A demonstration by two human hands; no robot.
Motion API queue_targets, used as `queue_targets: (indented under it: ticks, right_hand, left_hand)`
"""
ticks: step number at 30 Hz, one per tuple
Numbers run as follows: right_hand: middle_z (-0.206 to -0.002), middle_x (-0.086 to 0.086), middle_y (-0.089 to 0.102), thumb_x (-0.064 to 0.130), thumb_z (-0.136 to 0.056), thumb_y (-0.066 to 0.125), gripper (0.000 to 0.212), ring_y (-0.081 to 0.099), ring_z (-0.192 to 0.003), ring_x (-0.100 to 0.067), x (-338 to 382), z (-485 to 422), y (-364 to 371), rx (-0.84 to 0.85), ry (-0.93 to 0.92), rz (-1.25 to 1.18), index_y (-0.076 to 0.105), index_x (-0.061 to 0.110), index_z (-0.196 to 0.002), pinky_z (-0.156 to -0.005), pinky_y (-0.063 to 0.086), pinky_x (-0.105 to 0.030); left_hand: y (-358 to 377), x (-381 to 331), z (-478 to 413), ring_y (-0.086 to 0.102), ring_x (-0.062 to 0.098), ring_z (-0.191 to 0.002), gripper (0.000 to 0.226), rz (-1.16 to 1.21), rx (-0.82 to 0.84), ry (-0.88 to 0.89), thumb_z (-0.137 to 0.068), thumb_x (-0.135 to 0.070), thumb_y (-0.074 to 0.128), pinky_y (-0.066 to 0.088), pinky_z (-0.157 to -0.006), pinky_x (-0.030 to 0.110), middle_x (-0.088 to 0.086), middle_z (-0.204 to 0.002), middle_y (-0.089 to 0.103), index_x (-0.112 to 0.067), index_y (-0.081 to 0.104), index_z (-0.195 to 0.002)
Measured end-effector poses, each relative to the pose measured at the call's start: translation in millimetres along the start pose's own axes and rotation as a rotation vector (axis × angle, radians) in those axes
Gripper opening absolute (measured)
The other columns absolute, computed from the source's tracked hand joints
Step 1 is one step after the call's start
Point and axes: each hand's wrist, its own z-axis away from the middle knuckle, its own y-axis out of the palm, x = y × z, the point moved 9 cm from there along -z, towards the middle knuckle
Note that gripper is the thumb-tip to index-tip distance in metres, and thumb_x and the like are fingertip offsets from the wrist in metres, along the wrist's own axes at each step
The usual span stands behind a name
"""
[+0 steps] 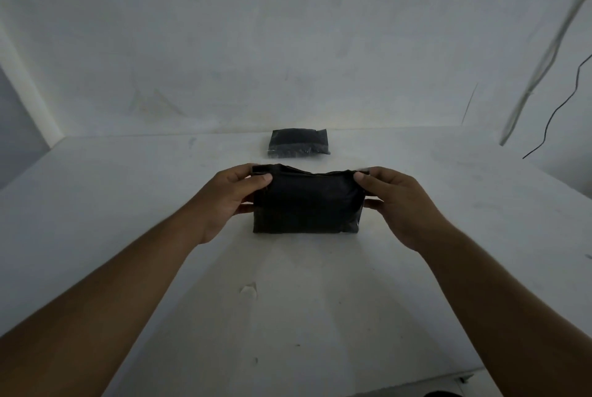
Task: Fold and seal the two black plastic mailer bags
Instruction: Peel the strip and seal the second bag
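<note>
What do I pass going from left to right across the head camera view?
left hand → black mailer bag gripped at both ends → right hand → thin black wire on the wall

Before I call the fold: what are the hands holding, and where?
Both hands hold the nearer black plastic mailer bag: left hand pinches its top left corner, right hand its top right corner.

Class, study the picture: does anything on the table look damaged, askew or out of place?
Only a small chip-like mark in the table, nearer than the held bag, stands out. The far bag lies square.
</note>
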Motion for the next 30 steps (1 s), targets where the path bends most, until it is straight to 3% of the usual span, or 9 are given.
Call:
queue_targets:
  ticks: [4,7,10,14,18,20,25,30]
  right_hand:
    - [-0.09,-0.008,0.072,0.016,-0.094,0.065,0.012,0.065,-0.084,-0.02,0,-3,-3,-0.022,-0.003,-0.034,0.075,0.01,-0.093,-0.086,0.053,-0.04]
    - [-0.091,-0.008,0.071,0.022,-0.093,0.065,0.016,0.064,-0.085,-0.02,-1,-5,-2,-0.019,0.003,-0.036,0.076,0.01,-0.093,-0.085,0.054,-0.038]
    - [-0.097,-0.009,0.072,0.029,-0.086,0.069,0.025,0.065,-0.09,-0.02,-4,-5,4,0.023,0.017,-0.059,0.076,0.009,-0.098,-0.084,0.053,-0.034]
    - [-0.102,-0.011,0.073,0.01,-0.091,0.064,0.023,0.067,-0.093,-0.018,-8,-6,5,0.072,0.042,-0.126,0.071,0.0,-0.11,-0.084,0.052,-0.03]
    - [-0.108,-0.018,0.07,0.005,-0.091,0.061,0.027,0.066,-0.099,-0.025,-14,-7,1,0.078,0.104,-0.239,0.067,-0.008,-0.114,-0.098,0.051,-0.035]
    - [-0.107,-0.018,0.07,0.005,-0.092,0.061,0.028,0.066,-0.098,-0.025,-15,-7,0,0.081,0.123,-0.262,0.066,-0.009,-0.115,-0.097,0.051,-0.034]
    - [-0.108,-0.018,0.069,0.004,-0.091,0.062,0.024,0.065,-0.099,-0.025,-19,-7,-2,0.075,0.142,-0.283,0.069,-0.006,-0.112,-0.102,0.047,-0.038]
    - [-0.11,-0.019,0.069,0.003,-0.09,0.062,0.027,0.065,-0.099,-0.026,-22,-7,-3,0.08,0.154,-0.305,0.068,-0.008,-0.114,-0.101,0.048,-0.037]
  left_hand:
    - [6,0,-1,0.066,0.025,-0.112,0.028,0.011,0.079,-0.041,-0.095,-0.025,0.063,0.052,-0.099,0.045,0.006,-0.122,0.069,-0.036,0.069,-0.12]
    - [5,2,-4,0.063,0.027,-0.111,0.027,0.001,0.09,-0.075,-0.092,-0.025,0.066,0.047,-0.102,0.049,0.012,-0.122,0.068,-0.025,0.071,-0.119]
    - [7,4,-6,0.064,0.023,-0.102,0.023,0.028,0.095,-0.076,-0.095,-0.021,0.061,0.05,-0.095,0.043,0.01,-0.11,0.071,-0.017,0.074,-0.114]
    - [5,8,-6,0.063,0.023,-0.103,0.02,0.083,0.085,-0.09,-0.094,-0.023,0.062,0.05,-0.094,0.042,0.01,-0.111,0.072,-0.018,0.077,-0.106]
    - [7,10,-6,0.061,0.021,-0.108,0.035,0.107,0.126,-0.091,-0.081,-0.038,0.068,0.05,-0.095,0.04,0.008,-0.119,0.071,-0.019,0.078,-0.108]
    - [8,10,-7,0.062,0.023,-0.113,0.033,0.103,0.144,-0.076,-0.084,-0.037,0.064,0.05,-0.094,0.038,0.006,-0.119,0.072,-0.018,0.078,-0.108]
    - [5,6,-6,0.058,0.025,-0.125,0.033,0.022,0.142,0.008,-0.091,-0.037,0.057,0.04,-0.112,0.048,0.001,-0.124,0.071,-0.026,0.075,-0.116]
    - [2,-5,-2,0.059,0.017,-0.122,0.026,-0.098,0.051,0.121,-0.098,-0.023,0.056,0.04,-0.103,0.035,-0.008,-0.118,0.073,-0.03,0.076,-0.113]
